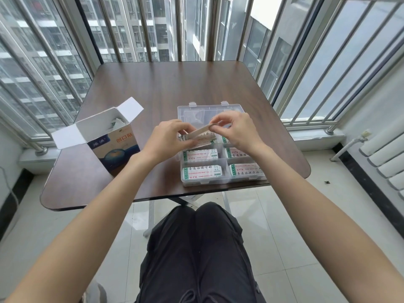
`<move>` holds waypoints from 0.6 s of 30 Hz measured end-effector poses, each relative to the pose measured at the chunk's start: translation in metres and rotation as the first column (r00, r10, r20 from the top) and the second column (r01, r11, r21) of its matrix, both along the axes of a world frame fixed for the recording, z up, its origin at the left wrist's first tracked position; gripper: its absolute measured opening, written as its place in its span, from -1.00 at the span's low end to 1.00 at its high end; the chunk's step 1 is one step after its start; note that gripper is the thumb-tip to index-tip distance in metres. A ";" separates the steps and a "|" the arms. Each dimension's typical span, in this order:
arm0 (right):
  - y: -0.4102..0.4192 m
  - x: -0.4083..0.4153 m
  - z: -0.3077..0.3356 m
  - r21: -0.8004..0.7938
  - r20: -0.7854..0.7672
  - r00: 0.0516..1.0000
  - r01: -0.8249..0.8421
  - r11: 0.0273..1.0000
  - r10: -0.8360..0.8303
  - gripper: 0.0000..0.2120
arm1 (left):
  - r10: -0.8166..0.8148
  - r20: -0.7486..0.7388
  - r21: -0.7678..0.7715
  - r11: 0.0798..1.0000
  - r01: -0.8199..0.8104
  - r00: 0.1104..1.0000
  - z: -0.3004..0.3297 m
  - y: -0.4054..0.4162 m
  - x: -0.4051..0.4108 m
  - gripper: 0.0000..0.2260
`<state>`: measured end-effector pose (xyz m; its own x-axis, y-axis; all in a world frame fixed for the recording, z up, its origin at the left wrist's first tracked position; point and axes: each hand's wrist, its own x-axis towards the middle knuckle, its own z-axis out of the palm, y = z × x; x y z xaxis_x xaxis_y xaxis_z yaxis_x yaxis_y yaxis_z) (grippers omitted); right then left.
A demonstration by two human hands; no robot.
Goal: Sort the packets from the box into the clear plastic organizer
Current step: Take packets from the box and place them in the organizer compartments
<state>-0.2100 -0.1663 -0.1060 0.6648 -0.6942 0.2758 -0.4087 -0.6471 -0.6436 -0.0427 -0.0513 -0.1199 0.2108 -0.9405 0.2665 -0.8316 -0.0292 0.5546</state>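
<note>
Both hands, the left hand (168,138) and right hand (237,130), pinch packets (200,133) above the clear organizer (220,180); the opened box (113,147) stands left on the table (175,84).

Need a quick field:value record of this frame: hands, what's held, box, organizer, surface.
left hand: grips one end of the held packets
right hand: pinches the other end
held packets: small stack, held above the organizer's middle row
box: upright on the table, top flaps open, left of the organizer
organizer: clear plastic, open, at the near table edge
filled compartments: packets lie in the two nearest rows; farther ones are hidden by the hands
table: dark wood top
</note>
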 end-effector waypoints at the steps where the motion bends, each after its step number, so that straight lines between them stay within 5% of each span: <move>1: 0.000 -0.002 -0.002 -0.079 -0.001 1.000 -0.001 0.997 0.001 -0.89 | -0.006 0.010 0.014 1.000 0.006 1.000 0.000 0.000 0.000 -0.84; 7: 0.001 -0.013 -0.011 -0.388 -0.309 0.947 -0.208 0.898 0.086 -0.82 | -0.053 0.037 0.091 0.995 0.050 0.998 0.001 0.000 0.000 -0.72; 18: 0.004 0.001 0.000 -0.207 -0.389 0.916 -0.189 0.960 0.096 -0.74 | -0.042 0.059 0.106 0.994 0.036 0.997 0.004 -0.004 0.005 -0.78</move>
